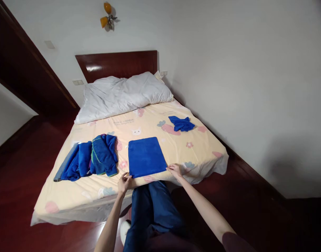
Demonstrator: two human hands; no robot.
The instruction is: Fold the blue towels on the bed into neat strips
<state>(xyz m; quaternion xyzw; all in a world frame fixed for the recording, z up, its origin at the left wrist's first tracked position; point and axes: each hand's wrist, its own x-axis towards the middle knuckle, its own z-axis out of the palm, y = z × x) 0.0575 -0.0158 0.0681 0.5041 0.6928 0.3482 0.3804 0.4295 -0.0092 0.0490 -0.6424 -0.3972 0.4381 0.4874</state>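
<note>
A square blue towel [146, 156] lies flat on the bed near its front edge. My left hand [124, 183] pinches the near left corner of it. At the near right corner, the fingers of my right hand [174, 170] are closed on the cloth. To the left rest several bunched blue cloths [83, 159] and a blue garment-like piece with green edging [102, 155]. A crumpled blue cloth [182, 124] lies apart, farther back on the right.
The bed [147, 122] has a cream printed sheet. A rumpled white quilt [123, 94] lies across its head, before a dark wooden headboard [121, 64]. A white wall [250, 87] runs along the right. Dark red floor [15, 168] shows at the left.
</note>
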